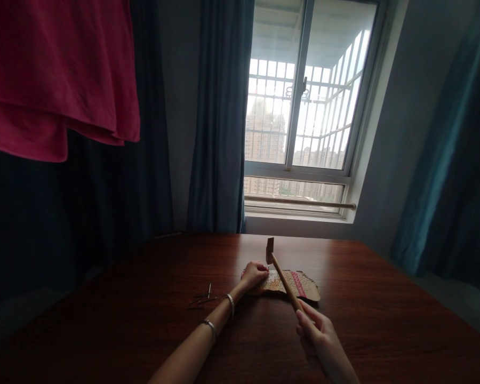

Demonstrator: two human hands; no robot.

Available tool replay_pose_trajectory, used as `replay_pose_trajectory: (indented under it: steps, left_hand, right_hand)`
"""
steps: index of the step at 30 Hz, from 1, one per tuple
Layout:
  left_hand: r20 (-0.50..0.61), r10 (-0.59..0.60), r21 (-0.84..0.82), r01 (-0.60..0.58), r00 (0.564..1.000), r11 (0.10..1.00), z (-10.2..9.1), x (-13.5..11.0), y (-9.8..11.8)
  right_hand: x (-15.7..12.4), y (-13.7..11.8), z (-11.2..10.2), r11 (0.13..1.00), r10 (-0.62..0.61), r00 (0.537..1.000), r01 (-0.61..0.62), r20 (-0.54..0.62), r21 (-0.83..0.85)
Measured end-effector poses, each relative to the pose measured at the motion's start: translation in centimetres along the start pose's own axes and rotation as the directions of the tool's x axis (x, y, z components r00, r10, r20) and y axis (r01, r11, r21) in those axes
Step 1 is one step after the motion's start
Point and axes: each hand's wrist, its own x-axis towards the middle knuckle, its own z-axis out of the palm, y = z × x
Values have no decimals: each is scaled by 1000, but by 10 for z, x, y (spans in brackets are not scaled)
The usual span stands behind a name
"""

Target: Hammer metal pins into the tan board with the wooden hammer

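Note:
My right hand (318,333) is wrapped round the wooden handle of a hammer (285,282), whose head is raised just above and beside my left fingertips. My left hand (256,273) is closed in a pinch at the left part of a tan, cardboard-like sheet (312,292). A thin upright nail, small and partly hidden, shows at those fingertips. The sheet lies on the table, with many dark dots, a pink band across it and an uneven edge. Several loose nails (202,303) lie to the left of my left forearm, which wears two bracelets.
The brown wooden table (144,330) reaches back to the wall below a barred window (300,106). Blue curtains (222,117) hang at the left and right. A pink cloth (60,74) hangs at upper left, above the table's height.

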Motion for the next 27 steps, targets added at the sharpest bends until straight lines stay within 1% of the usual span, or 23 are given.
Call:
replay_pose_trajectory:
  steps: [4, 8, 13, 17, 20, 22, 24, 25, 27]
  left_hand:
    - [-11, 26, -3, -26, 1000, 1000, 3, 4, -8]
    - [-12, 46, 9, -46, 999, 999, 7, 11, -18]
    - [-2, 110, 3, -110, 994, 994, 11, 17, -28]
    - [-3, 94, 13, -94, 996, 996, 12, 18, -30]
    - [-14, 90, 10, -90, 996, 996, 11, 16, -28]
    - [-17, 115, 7, -115, 993, 993, 10, 15, -25]
    - [-10, 144, 3, -144, 990, 990, 8, 13, -22]
    - [-5, 155, 2, -155, 988, 988, 7, 12, -21]
    - [3, 162, 8, -162, 987, 987, 6, 11, -18]
  right_hand:
    - [-1, 1, -1, 1000, -5, 1000, 5, 22, 0]
    - [-2, 0, -1, 1000, 5, 1000, -5, 8, -6]
    - [0, 0, 0, 1000, -3, 1000, 3, 8, 12]
    - [2, 2, -1, 1000, 15, 1000, -15, -7, -10]
    - [0, -1, -4, 1000, 6, 1000, -6, -20, 21]
    - [-3, -4, -8, 999, -4, 998, 7, -55, 47]
    - [-6, -6, -16, 999, -31, 992, 36, -123, 40]
    - [-7, -6, -20, 998, -55, 983, 59, -173, 18]
    - [-8, -3, -32, 992, -124, 952, 114, -279, -53]
